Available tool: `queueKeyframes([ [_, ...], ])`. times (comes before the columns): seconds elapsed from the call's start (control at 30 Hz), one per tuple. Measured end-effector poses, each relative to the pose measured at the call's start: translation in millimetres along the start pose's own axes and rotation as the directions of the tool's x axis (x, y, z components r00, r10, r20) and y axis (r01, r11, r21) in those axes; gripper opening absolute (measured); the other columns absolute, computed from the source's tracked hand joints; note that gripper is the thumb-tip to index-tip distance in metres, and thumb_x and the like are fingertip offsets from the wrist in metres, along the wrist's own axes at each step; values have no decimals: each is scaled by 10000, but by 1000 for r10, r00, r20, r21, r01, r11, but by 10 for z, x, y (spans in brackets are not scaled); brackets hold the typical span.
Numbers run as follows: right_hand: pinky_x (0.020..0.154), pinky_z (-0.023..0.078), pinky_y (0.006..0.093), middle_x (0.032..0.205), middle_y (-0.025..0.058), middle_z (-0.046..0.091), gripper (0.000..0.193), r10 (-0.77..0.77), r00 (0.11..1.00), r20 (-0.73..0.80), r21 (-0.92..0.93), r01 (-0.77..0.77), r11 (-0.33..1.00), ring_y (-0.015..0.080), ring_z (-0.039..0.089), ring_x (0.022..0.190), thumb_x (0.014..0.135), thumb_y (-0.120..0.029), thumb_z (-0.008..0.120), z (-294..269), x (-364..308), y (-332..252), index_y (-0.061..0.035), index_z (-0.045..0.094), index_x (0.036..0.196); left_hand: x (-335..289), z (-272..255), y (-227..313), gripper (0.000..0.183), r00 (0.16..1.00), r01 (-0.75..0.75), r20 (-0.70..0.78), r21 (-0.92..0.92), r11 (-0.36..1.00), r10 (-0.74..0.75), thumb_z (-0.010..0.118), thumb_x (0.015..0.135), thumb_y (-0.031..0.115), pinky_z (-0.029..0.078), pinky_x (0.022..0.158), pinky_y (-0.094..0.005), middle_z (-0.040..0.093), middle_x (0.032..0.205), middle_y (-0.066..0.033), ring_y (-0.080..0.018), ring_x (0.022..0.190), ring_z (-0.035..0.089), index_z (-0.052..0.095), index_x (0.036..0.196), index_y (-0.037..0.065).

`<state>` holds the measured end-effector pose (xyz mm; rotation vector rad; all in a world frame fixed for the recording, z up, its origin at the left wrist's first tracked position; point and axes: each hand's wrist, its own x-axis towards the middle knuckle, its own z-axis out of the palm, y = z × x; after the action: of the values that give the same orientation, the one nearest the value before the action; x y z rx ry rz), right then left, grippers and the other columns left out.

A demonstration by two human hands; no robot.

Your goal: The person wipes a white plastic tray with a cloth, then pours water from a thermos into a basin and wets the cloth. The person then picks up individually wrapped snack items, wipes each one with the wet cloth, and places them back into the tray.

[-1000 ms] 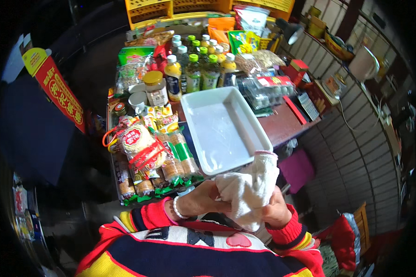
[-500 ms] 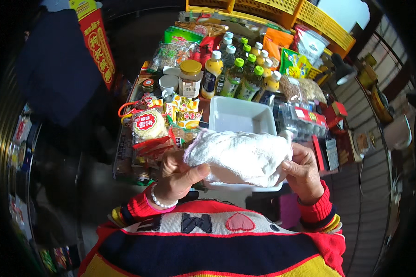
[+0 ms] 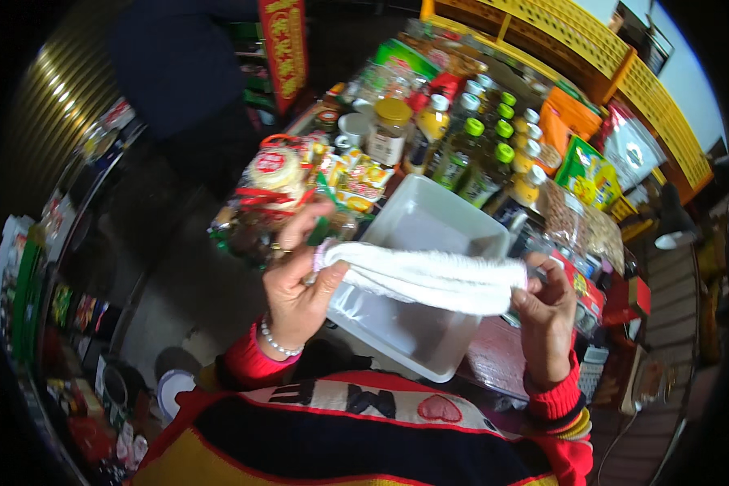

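Observation:
A white fluffy cloth with a pinkish edge is stretched in a narrow folded band between my hands. My left hand, with a beaded bracelet at the wrist, pinches its left end between thumb and fingers; one finger sticks out. The other end is pinched by my right hand. Below the cloth lies a white rectangular plastic tub, turned at a slant. Part of its inside is hidden by the cloth.
Bottles with green caps, a jar with a yellow lid and snack packets crowd the table beyond the tub. A yellow crate stands at the back. A person in dark clothing is at the far left.
The cloth has gone from a broad bundle to a narrow stretched band. My right hand has moved slightly right and lower. The whole view has turned, and the tub now appears slanted.

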<state>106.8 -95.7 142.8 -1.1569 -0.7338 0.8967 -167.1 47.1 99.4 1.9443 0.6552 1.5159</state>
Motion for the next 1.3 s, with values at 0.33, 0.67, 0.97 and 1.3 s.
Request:
queueKeyframes([
  [0.33, 862, 477, 314, 1113, 103, 591, 240, -81, 862, 500, -597, 410, 690, 208, 595, 1025, 686, 32, 818, 89, -67, 40, -8, 707, 895, -276, 197, 3, 496, 938, 346, 177, -437, 831, -298, 702, 867, 11, 498, 849, -270, 624, 1120, -44, -88, 993, 574, 491, 1314, -25],
  [0.67, 795, 481, 244, 1015, 38, 652, 245, 126, 950, 285, 206, -189, 960, 116, 609, 898, 958, -134, 600, 350, -45, 483, -2, 573, 1163, -161, 352, 122, 382, 996, -77, -16, 412, 908, 92, 723, 773, -3, 506, 862, -374, 606, 1130, -165, -301, 1002, 623, 608, 1136, -34],
  [0.97, 907, 487, 304, 1173, 54, 607, 429, -75, 988, 137, 456, 4, 890, 145, 586, 1018, 970, -172, 613, 444, -390, 1085, -48, 479, 1358, -1005, 957, 507, 782, 867, -86, 490, -26, 996, 88, 616, 819, 62, 280, 1146, -447, 327, 1476, -331, -448, 1367, 359, 221, 1470, -115],
  [1.3, 925, 494, 335, 1240, 124, 633, 457, -214, 976, 36, 267, 197, 943, 215, 627, 1094, 984, -256, 581, 118, -719, 763, 19, 519, 1344, -737, 767, 844, 823, 907, 381, 336, -394, 836, -255, 509, 978, 498, 212, 1156, -448, 206, 1604, -137, -296, 1467, 225, 125, 1558, 58],
])
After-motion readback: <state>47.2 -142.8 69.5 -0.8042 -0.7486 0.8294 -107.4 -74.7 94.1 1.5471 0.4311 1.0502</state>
